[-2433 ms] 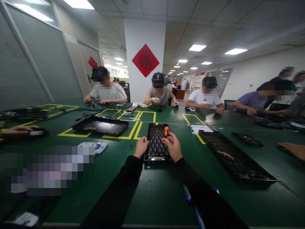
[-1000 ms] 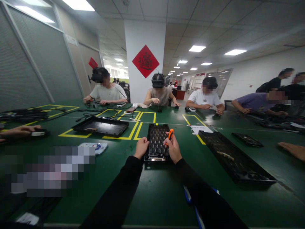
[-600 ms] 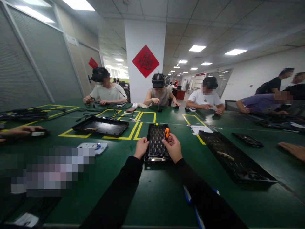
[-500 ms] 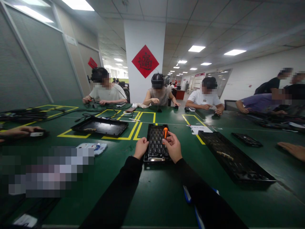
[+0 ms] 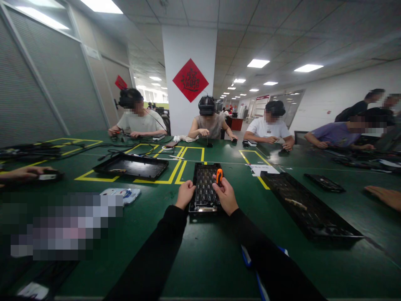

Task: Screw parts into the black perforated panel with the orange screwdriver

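Note:
Directly in front of me a black plastic casing [image 5: 205, 188] lies on the green table [image 5: 200, 259], with a pale metallic strip [image 5: 206, 209] along its near end. My left hand [image 5: 186, 194] is closed at the casing's left edge; whether its fingers grip the rim is hard to see. My right hand [image 5: 227, 195] is wrapped round a screwdriver with an orange and black handle [image 5: 219, 175]. The screwdriver stands nearly upright over the casing's right side, its shaft pointing down. Where the tip meets the casing is hidden or too small to make out.
A wide black tray [image 5: 134, 167] sits to the left, and a long black casing [image 5: 308, 205] to the right. Blue-handled tools [image 5: 246, 256] lie beneath my right forearm. Co-workers sit across the table; a person's hand [image 5: 385, 196] rests at the far right.
The fingers of my right hand have curled further round the screwdriver, and its handle has shifted slightly right and turned. My left hand and the casing stay in place.

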Motion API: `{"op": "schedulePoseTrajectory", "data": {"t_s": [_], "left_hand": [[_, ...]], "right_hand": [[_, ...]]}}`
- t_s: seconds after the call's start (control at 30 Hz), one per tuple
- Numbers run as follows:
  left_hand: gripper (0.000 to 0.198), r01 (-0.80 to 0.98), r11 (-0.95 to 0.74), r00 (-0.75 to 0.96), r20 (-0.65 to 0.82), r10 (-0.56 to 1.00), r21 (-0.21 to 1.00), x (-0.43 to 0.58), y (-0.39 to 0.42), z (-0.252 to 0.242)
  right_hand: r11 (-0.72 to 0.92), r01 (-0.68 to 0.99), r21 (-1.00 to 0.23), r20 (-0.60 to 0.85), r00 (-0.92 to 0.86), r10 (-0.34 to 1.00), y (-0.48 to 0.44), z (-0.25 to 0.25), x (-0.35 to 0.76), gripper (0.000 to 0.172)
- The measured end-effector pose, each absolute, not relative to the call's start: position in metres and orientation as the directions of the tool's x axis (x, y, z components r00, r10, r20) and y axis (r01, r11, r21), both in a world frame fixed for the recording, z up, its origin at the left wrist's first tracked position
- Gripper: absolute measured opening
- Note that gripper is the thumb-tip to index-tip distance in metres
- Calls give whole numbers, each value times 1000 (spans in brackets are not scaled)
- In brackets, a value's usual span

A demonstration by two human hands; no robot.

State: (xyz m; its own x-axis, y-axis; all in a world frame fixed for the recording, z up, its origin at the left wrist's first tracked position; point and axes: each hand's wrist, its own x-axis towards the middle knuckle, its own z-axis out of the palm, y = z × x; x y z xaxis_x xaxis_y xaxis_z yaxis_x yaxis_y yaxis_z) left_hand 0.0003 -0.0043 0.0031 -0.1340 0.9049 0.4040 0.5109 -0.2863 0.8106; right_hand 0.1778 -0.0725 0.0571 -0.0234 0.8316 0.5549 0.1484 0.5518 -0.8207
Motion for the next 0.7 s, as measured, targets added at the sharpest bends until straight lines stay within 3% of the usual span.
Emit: {"op": "schedulePoseTrajectory", "data": {"t_s": [0.17,0.4,0.7], "left_hand": [[26,508,-294,-140,415,899,810,0,-4,2],[27,511,-289,-141,411,900,809,0,-3,1],[26,511,-293,-137,413,901,808,0,-3,1]], "right_hand": [[592,211,-778,610,27,792,-71,57,179,31],[537,85,-839,544,107,832,-64,51,178,53],[513,-41,-857,513,23,858,-72,57,177,33]]}}
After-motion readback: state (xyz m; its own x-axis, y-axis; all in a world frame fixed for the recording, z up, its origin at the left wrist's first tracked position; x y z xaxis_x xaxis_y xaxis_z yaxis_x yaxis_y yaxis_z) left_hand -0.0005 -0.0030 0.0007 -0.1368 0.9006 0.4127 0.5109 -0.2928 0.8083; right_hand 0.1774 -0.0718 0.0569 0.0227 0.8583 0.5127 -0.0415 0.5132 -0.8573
